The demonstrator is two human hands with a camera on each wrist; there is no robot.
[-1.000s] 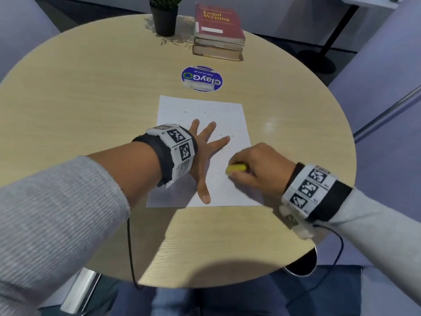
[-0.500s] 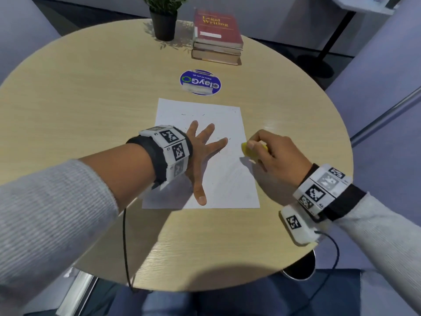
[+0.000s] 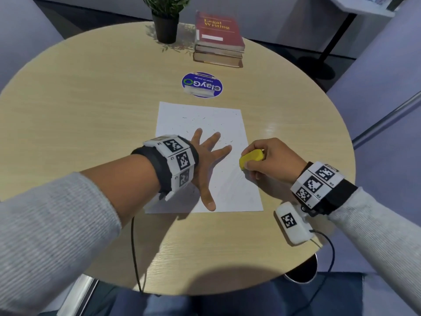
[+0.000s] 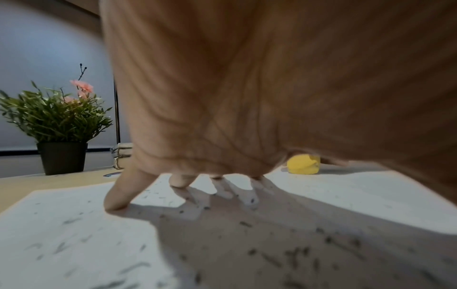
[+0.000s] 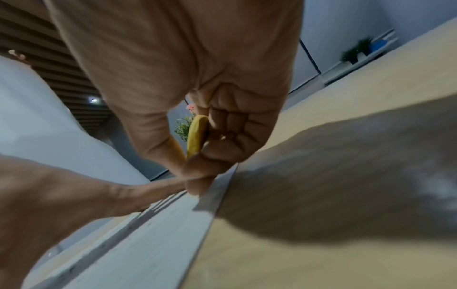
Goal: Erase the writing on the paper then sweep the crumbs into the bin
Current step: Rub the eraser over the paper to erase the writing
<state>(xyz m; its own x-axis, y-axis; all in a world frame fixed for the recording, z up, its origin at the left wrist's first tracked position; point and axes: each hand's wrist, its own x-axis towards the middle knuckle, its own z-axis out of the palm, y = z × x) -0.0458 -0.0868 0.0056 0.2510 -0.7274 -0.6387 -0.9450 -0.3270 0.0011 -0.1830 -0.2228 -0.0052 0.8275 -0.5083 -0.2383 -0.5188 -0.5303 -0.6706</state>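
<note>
Now the left hand (image 3: 206, 160) lies flat with fingers spread on the white paper (image 3: 200, 119) at the middle of the round table (image 3: 91, 99), dark eraser crumbs (image 4: 294, 252) scattered around it; the right hand (image 3: 273, 160) pinches a yellow eraser (image 3: 251, 158) at the sheet's right edge

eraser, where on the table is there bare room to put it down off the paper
Bare wood lies right of the paper, by the right hand gripping the eraser, and across the table left of the left hand. It is crowded at the far edge: sticker, books, plant.
</note>
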